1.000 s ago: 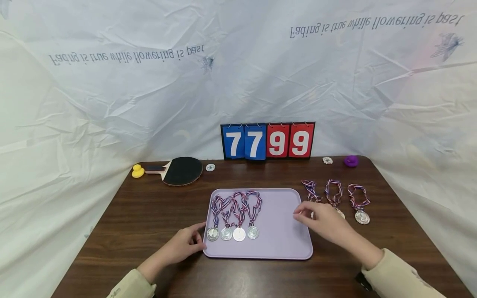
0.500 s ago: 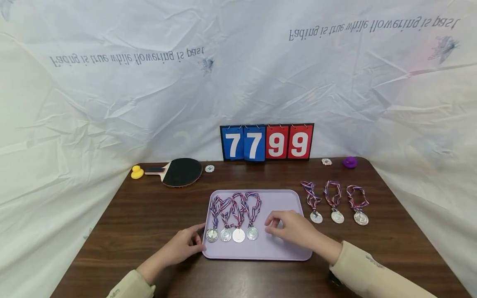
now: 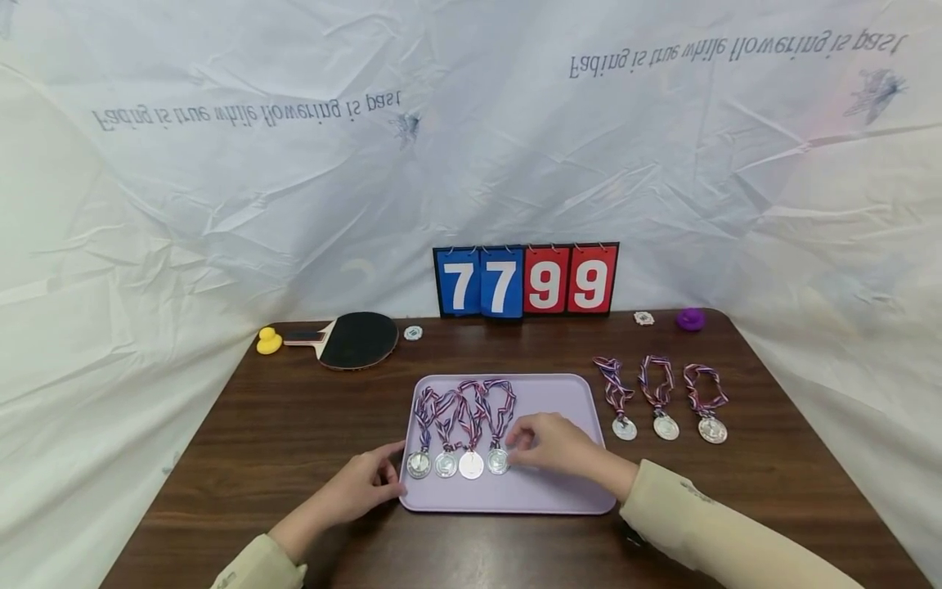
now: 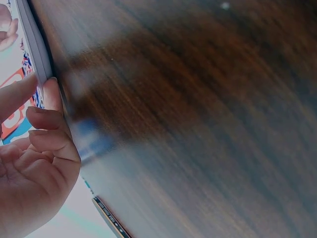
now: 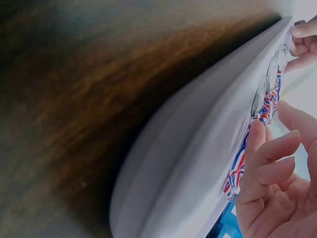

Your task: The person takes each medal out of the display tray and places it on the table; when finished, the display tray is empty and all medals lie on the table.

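Head view shows a dark brown wooden table [image 3: 316,442] with streaky grain, its top shiny enough to catch pale light near the front edge. White cloth [image 3: 471,164] hangs behind it and down both sides, creased all over, with two lines of flipped blue-grey lettering and small printed motifs at the back.

Along the back edge of the table stands a scoreboard [image 3: 526,280], reading 7 7 on blue cards and 9 9 on red. To its left lie a small round chip [image 3: 414,333], a black paddle [image 3: 361,339] with a light handle, and a yellow duck [image 3: 269,341] just beside that handle. To its right are a second chip [image 3: 643,317] and a purple toy [image 3: 690,319], near the corner.

A pale lilac tray [image 3: 552,393] lies flat in front of the scoreboard. Four medals [image 3: 471,465] are in a row on its left half, their striped ribbons bunched toward the back. Three more medals [image 3: 666,427] lie on the bare wood beyond the tray's right side, ribbons also pointing backward.

The left hand [image 3: 368,477] holds the tray's left edge with thumb and forefinger, the other fingers curled. The right hand [image 3: 555,446] is over the tray, thumb and bent forefinger close against the rightmost medal of the row; I cannot tell whether they pinch it. Both wrists come out of cream sleeves [image 3: 724,523].
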### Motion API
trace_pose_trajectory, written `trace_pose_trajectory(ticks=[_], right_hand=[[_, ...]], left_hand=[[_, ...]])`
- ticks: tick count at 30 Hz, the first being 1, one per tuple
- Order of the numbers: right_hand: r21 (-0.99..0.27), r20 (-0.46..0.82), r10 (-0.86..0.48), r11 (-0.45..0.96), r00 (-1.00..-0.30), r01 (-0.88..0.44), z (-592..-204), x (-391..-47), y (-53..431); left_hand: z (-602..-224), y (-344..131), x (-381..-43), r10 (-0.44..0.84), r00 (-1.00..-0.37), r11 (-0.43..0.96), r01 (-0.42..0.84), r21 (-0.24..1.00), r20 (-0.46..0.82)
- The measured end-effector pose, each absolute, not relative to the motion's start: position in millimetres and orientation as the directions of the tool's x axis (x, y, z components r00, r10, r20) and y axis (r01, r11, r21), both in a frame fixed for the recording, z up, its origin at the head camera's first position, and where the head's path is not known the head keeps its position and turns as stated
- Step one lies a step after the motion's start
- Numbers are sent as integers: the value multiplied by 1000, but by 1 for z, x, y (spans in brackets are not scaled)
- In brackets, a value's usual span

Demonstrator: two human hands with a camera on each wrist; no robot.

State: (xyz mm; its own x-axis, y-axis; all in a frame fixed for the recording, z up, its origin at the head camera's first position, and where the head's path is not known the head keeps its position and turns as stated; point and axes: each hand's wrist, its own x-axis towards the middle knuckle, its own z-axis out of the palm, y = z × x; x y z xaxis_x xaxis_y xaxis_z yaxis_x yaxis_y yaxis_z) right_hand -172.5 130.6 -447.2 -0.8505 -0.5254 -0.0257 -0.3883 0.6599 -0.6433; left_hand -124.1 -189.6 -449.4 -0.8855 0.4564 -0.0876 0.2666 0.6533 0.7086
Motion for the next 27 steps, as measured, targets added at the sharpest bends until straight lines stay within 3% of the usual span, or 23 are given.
trace_pose_trajectory(ticks=[27], right_hand=[[-599,-103,-433,746,-896,-292,-451,-172,115]], left_hand=[[-454,-192,-124,480,-877,624,324,711,-22]])
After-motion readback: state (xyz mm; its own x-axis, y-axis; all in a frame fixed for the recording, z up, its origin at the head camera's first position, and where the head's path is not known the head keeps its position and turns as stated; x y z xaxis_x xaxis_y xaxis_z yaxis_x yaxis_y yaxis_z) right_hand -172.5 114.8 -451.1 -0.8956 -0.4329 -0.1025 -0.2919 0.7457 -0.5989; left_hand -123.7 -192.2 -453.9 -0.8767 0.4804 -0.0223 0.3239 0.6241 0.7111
